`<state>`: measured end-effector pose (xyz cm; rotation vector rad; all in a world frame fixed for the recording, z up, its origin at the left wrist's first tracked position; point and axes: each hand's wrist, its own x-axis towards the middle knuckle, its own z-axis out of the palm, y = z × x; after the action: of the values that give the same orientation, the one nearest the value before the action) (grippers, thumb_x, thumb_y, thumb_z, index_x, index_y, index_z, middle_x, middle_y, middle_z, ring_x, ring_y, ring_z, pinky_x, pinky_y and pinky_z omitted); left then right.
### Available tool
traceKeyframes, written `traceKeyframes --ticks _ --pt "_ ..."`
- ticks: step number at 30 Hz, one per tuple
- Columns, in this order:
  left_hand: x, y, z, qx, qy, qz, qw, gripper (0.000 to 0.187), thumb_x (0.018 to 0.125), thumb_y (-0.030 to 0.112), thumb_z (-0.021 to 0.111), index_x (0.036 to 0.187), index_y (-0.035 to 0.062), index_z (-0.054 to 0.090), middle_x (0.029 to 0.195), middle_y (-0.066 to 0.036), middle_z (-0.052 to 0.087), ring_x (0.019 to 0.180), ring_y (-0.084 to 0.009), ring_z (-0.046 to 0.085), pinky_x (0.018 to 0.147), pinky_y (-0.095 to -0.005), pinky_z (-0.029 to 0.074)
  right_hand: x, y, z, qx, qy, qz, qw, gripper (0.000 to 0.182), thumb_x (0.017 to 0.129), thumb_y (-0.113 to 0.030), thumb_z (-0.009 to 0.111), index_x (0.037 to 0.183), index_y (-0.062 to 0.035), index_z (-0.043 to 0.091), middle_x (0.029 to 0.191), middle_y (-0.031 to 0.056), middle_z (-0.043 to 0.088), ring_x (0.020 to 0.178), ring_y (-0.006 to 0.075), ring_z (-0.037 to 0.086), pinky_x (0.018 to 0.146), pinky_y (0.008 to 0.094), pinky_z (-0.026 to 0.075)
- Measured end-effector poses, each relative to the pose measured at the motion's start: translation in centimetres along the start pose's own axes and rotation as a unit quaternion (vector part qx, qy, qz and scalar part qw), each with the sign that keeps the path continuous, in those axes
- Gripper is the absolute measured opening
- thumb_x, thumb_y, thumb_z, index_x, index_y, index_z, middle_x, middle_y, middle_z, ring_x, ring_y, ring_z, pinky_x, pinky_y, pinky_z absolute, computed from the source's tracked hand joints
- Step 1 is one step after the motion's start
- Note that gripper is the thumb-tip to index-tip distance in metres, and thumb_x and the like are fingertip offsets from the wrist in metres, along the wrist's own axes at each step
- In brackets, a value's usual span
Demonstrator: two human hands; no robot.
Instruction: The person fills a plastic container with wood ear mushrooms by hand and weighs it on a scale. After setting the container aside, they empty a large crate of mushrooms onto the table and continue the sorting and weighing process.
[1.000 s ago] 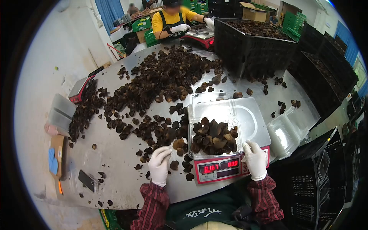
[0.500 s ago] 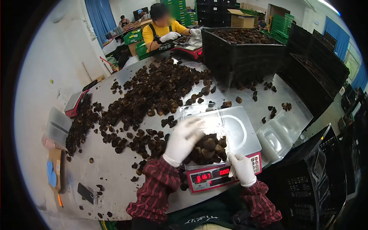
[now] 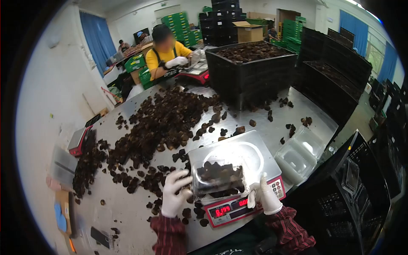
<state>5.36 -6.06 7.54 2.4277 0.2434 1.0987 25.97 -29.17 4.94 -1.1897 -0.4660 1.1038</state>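
Note:
A clear plastic clamshell box (image 3: 219, 176), its lid folded over dark brown mushroom-like pieces, rests on the metal pan of a red digital scale (image 3: 244, 208). The red display reads about 0.199. My left hand (image 3: 174, 195), in a white glove, is at the box's left side with curved fingers apart and nothing in them. Beside the box's right front corner is my gloved right hand (image 3: 268, 197), one finger raised and the others bent above the scale's front panel, also holding nothing visible.
A large heap of dark pieces (image 3: 165, 114) spreads leftward. Open clear boxes (image 3: 293, 159) lie right of the scale. A big black crate (image 3: 250, 80) stands behind, with more black crates (image 3: 340, 191) at right. Across the table a person in yellow (image 3: 178, 51) works at another scale (image 3: 195, 76).
The box's lid has come over from the far side onto the pieces. My left hand has moved from above the pieces to the box's left side. The display rose from 0.167.

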Motion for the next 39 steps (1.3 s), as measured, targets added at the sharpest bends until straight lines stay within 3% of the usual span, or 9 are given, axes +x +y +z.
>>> traceKeyframes --ticks 2,5,17,19,21,26,34,37,39 --pt "-3.0 2.0 0.7 -0.079 -0.019 -0.176 0.981 0.034 0.082 0.012 0.066 0.115 0.0038 0.061 0.090 -0.004 0.063 0.089 -0.0163 0.058 0.083 -0.0303 0.047 -0.2 -0.9 0.7 -0.088 0.020 0.008 0.996 0.043 0.098 -0.033 0.043 0.084 0.0035 0.060 0.058 0.0059 0.059 0.049 0.0113 0.056 0.049 0.0203 0.043" --pt "-4.5 3.9 1.9 -0.408 0.038 -0.418 0.811 0.045 0.082 -0.005 0.060 0.125 0.0000 0.047 0.084 -0.008 0.059 0.072 -0.0167 0.061 0.068 -0.0276 0.050 0.1 -0.4 1.3 -0.068 0.005 0.045 0.997 0.028 0.096 -0.022 0.046 0.088 0.0017 0.059 0.061 0.0057 0.060 0.047 0.0092 0.053 0.046 0.0185 0.041" --pt "-5.4 5.1 3.9 -0.410 0.100 -0.397 0.815 0.047 0.081 -0.009 0.054 0.125 0.0022 0.041 0.078 -0.008 0.058 0.065 -0.0168 0.061 0.056 -0.0316 0.055 -2.1 -0.8 2.6 -0.087 0.084 -0.042 0.992 0.022 0.091 -0.017 0.051 0.078 -0.0006 0.057 0.060 0.0018 0.056 0.048 0.0091 0.055 0.046 0.0223 0.044" --pt "-5.0 7.5 3.6 -0.390 0.009 -0.406 0.827 0.031 0.090 0.002 0.056 0.120 -0.0017 0.054 0.103 -0.012 0.062 0.091 -0.0206 0.061 0.087 -0.0314 0.048 -5.0 -4.6 2.1 -0.110 0.124 -0.048 0.985 0.021 0.090 -0.017 0.054 0.078 -0.0007 0.059 0.062 0.0023 0.058 0.048 0.0086 0.054 0.046 0.0231 0.043" --pt "-4.6 8.8 3.7 -0.400 -0.034 -0.383 0.832 0.038 0.091 0.005 0.056 0.126 -0.0031 0.046 0.105 -0.014 0.062 0.094 -0.0217 0.061 0.085 -0.0319 0.049 -8.6 -8.2 -0.5 -0.086 0.206 -0.127 0.967 0.015 0.085 -0.015 0.060 0.078 -0.0015 0.060 0.062 0.0036 0.059 0.047 0.0094 0.052 0.045 0.0215 0.039" --pt "-6.4 7.6 3.1 -0.310 0.054 -0.476 0.821 0.027 0.086 0.010 0.060 0.110 0.0006 0.061 0.090 -0.006 0.066 0.068 -0.0079 0.057 0.051 -0.0193 0.039 -20.7 -15.2 -9.1 -0.091 0.461 -0.281 0.836 0.015 0.086 -0.014 0.055 0.077 -0.0029 0.060 0.061 0.0038 0.058 0.042 0.0066 0.045 0.038 0.0196 0.031" --pt "-10.0 6.6 2.6 -0.290 0.115 -0.490 0.814 0.025 0.090 0.011 0.057 0.109 -0.0038 0.060 0.091 -0.009 0.065 0.079 -0.0146 0.059 0.067 -0.0255 0.048 -29.9 -9.3 -37.0 0.184 0.596 -0.450 0.639 0.019 0.091 -0.013 0.058 0.076 -0.0029 0.051 0.060 0.0050 0.049 0.045 0.0118 0.042 0.042 0.0223 0.034" --pt "-11.0 5.6 2.1 -0.287 0.127 -0.462 0.829 0.025 0.089 0.009 0.058 0.108 -0.0057 0.060 0.091 -0.010 0.065 0.081 -0.0151 0.060 0.068 -0.0255 0.048 -28.6 -7.6 -38.1 0.170 0.784 -0.195 0.564 0.017 0.089 -0.017 0.057 0.079 -0.0021 0.057 0.061 0.0075 0.056 0.050 0.0159 0.052 0.043 0.0267 0.041" --pt "-10.8 6.0 1.8 -0.281 0.153 -0.475 0.820 0.023 0.087 0.005 0.057 0.105 -0.0091 0.060 0.090 -0.010 0.064 0.079 -0.0150 0.060 0.068 -0.0240 0.049 -27.9 -6.2 -38.3 0.071 0.685 -0.034 0.725 0.026 0.092 -0.023 0.052 0.079 -0.0021 0.060 0.059 0.0057 0.055 0.047 0.0144 0.048 0.042 0.0265 0.038"
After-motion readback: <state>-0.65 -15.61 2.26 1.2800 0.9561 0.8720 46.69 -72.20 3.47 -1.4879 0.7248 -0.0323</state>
